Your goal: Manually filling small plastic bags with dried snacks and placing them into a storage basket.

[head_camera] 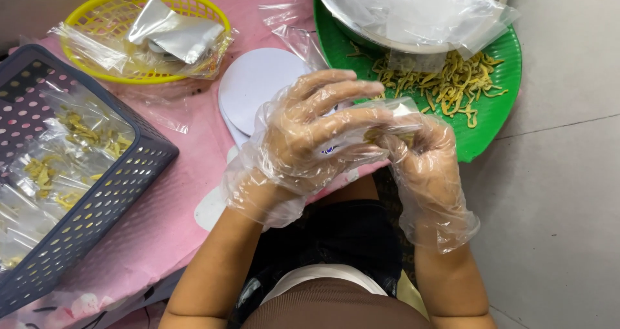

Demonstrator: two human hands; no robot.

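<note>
Holding: both gloved hands meet just above the middle of the frame around a small clear bag (394,119) with yellow strips inside.
Bag direction: its long axis runs roughly left to right across the frame; which end is the mouth cannot be told through the plastic and the fingers.
Left hand (310,138): in a loose clear glove, fingers stretched toward the right and curled over the bag from above, pressed together on it.
Right hand (423,158): also gloved, closed on the bag's right end from below, fingertips hidden behind the plastic.
Bag place: above the lap, at the near edge of the pink table (187,187), just below the green tray (491,119).
Green tray: upper right of the frame, holding a loose heap of yellow strips (452,83) and a white bowl (387,41) covered with clear plastic.
White discs (258,83): stacked just left of the hands, partly under the left fingers.
Yellow basket (139,35): upper left, holding silver pouches and clear bags.
Grey basket (84,193): left edge, filled with packed clear bags of yellow strips.
Floor (568,193): pale tiles on the right.
</note>
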